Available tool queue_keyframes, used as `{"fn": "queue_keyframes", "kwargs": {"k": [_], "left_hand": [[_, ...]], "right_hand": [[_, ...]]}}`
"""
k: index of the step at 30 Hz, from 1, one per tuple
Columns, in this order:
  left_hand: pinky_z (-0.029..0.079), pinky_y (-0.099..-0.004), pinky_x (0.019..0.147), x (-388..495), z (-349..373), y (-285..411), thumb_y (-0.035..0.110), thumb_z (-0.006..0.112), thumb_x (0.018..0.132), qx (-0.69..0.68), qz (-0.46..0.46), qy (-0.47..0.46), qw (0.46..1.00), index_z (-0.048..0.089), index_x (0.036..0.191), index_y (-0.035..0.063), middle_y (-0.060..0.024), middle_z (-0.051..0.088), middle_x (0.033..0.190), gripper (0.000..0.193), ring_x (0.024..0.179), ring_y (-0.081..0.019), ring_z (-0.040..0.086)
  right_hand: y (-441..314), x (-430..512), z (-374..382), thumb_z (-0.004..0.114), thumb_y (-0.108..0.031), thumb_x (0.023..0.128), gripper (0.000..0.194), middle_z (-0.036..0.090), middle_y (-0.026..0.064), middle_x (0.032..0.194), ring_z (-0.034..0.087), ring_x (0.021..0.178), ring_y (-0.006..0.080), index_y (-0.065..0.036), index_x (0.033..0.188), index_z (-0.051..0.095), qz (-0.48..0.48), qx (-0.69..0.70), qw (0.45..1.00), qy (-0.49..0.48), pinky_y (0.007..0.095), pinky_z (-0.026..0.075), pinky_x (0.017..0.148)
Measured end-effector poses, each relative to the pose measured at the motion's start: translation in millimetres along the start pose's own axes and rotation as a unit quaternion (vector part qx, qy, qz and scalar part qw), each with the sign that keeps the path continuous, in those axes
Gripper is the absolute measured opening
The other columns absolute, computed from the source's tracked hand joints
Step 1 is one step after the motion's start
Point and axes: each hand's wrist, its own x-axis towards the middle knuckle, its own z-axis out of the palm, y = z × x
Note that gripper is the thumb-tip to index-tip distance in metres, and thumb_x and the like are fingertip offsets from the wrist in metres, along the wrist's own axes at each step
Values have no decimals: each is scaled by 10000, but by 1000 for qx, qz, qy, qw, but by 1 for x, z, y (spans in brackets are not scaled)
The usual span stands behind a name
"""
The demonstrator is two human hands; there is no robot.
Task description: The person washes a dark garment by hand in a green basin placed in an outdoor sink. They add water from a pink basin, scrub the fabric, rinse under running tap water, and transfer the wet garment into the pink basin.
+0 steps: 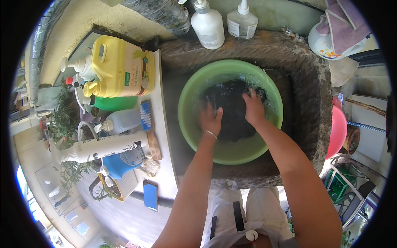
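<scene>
A round green plastic basin [229, 158] holds water and a dark, soaked cloth [234, 124]. My left hand [211, 118] is at the left side of the cloth, its thumb apart from its blurred fingers. A thin bracelet [211, 134] circles that wrist. On the cloth's right side rests my right hand [255, 107], thumb and fingers pointing away from me. The wet fabric partly covers those fingertips, so a grip there cannot be made out. Ripples and splashes show around the cloth's far edge.
The basin stands in a rough stone sink [310, 124]. On the white ledge [167, 176] at left are a yellow jug [114, 68], several bottles, a scrub brush [150, 130] and a phone [150, 195]. Two bottles, one a white pump bottle [207, 29], line the back rim. A pink basin [336, 133] is at right.
</scene>
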Motion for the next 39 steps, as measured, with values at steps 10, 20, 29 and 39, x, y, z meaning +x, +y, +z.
{"fn": "queue_keyframes", "kwargs": {"k": [10, 20, 29, 39], "left_hand": [[481, -468, 996, -11, -69, 56, 654, 456, 923, -829, -141, -256, 477, 500, 1340, -4, -180, 600, 1256, 780, 1137, -341, 592], [528, -447, 927, -36, -92, 75, 282, 666, 799, -804, -33, -236, 544, 514, 1309, -24, -185, 617, 1217, 614, 1056, -343, 627], [537, -421, 880, -40, -89, 101, 26, 695, 766, -753, -146, -38, 640, 551, 1241, -9, -145, 633, 1123, 498, 1007, -300, 634], [359, -495, 1094, -52, -58, 39, 97, 796, 669, -62, 41, -5, 997, 159, 1544, 86, -267, 85, 1584, 1082, 1454, -439, 177]], "right_hand": [[-104, -75, -81, 847, -124, 547, 564, 614, 212, 1116, 575, 1082, 414, -8, 1050, 622, -33, 362, 930, 59, 448, 479, 912], [-87, -78, -133, 782, 3, 633, 572, 681, 86, 1102, 657, 970, 192, 34, 1178, 611, 186, 693, 669, -192, 340, 508, 888], [-18, -109, -85, 752, -357, 841, 828, 265, 124, 1554, 295, 1419, 262, -66, 1488, 325, 194, 755, 626, -7, 447, 470, 1001], [15, -110, -23, 556, 88, 791, 624, 310, 135, 1514, 506, 1240, 330, -109, 1372, 445, 57, 400, 913, 56, 443, 499, 948]]}}
